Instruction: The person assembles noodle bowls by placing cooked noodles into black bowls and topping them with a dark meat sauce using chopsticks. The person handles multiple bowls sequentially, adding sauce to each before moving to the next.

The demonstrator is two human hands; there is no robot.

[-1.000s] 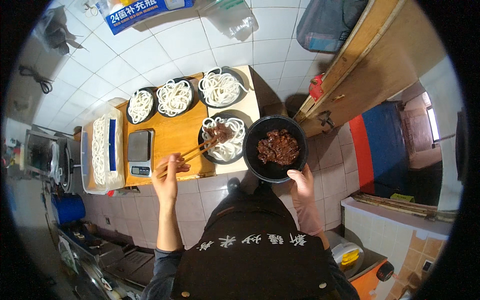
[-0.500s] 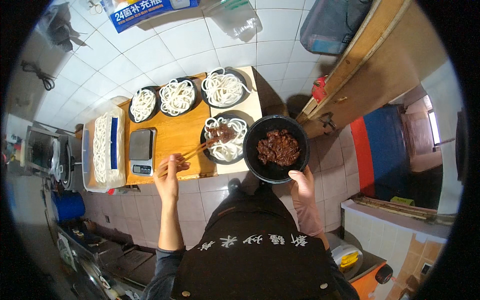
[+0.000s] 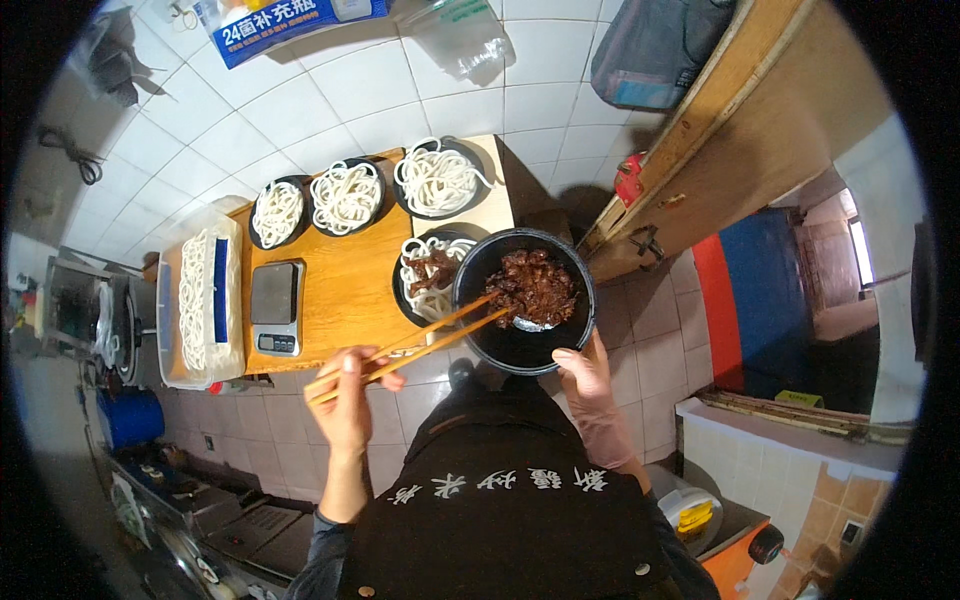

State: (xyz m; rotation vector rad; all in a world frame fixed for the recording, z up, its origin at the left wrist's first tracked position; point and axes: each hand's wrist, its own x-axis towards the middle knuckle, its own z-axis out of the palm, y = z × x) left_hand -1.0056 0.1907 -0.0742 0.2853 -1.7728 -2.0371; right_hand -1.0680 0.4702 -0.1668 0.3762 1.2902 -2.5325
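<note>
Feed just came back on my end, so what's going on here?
The person's left hand holds wooden chopsticks, their tips at a dark brown mixture in a black bowl. The right hand holds that bowl at its rim. Similar brown food lies on white noodles in the near dish, while the three farther dishes show only noodles.

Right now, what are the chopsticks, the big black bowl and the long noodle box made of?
Chopsticks: probably bamboo or wood, smooth and yellow-brown.
Big black bowl: perhaps plastic, though coated metal is possible; its bare inside has a shiny patch.
Long noodle box: likely plastic, since its walls look cloudy and see-through.
</note>
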